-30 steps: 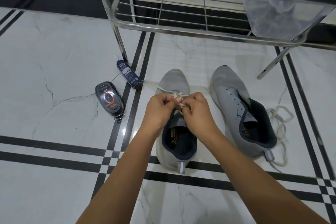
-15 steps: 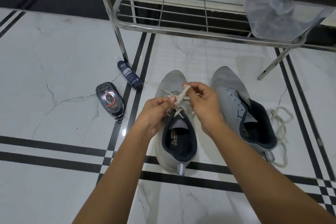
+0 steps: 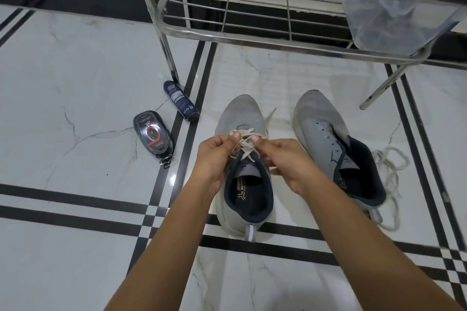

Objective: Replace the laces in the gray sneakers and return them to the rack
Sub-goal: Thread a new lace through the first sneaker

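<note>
Left hand (image 3: 214, 159) and right hand (image 3: 286, 159) pinch the cream lace (image 3: 249, 131) on the gray sneaker (image 3: 240, 113).
Each hand is clamped on the flat woven lace above the mesh toe; the sneaker stands on glossy marble floor (image 3: 75, 83), 6 o'clock from the steel wire rack (image 3: 252, 35), its unlaced mate (image 3: 318, 124) at 3 o'clock. An uneven tug could, I judge, skid the light shoe on slick tile or pull the lace free.

The right grip (image 3: 285, 159), lifted toward the toe with a strand half a second ago, is back down beside the tongue, and the left grip (image 3: 214, 156) has drawn apart from it. The white lace (image 3: 246, 145) now crosses between them, and its loose end has swung from the bottle (image 3: 180, 101) side of the gray sneaker (image 3: 240, 113) to the other side.
</note>
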A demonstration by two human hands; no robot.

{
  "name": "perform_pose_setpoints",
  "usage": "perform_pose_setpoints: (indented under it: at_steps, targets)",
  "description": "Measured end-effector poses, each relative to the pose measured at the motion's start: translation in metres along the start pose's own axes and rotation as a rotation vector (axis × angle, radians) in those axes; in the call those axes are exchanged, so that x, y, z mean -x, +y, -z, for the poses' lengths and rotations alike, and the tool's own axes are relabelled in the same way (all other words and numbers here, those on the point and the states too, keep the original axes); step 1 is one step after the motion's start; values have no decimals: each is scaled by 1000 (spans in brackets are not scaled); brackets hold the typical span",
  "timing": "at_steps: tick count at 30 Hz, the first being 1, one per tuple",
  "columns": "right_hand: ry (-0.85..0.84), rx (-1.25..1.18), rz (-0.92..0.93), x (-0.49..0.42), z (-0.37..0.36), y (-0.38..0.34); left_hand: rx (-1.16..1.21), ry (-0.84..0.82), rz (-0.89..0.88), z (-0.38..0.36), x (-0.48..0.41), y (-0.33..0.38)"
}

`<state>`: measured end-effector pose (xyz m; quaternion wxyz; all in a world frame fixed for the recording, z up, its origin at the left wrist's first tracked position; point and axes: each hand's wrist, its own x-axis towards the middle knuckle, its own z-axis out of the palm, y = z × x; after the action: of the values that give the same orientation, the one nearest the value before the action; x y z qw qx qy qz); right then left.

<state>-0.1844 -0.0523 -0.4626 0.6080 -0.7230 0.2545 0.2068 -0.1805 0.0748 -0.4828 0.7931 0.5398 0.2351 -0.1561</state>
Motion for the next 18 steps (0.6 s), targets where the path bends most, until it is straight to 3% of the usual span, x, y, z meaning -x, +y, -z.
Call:
perform_pose_setpoints:
  at_steps: [3, 6, 8, 12, 18]
  targets:
    - [-32, -137, 133, 6, -7, -1, -16, -15, -9, 1, 3, -1]
    - [-43, -573, 61, 0, -12, -3, 11, -18, -19, 3, 6, -5]
    - [-27, -737, 27, -5, -12, 0, 95, 4, -59, 6, 9, -10]
    - [79, -850, -20, -17, -15, 17, 297, 126, -108, 13, 8, -22]
    - [152, -747, -34, -22, -20, 17, 294, 261, -136, 15, -6, -28]
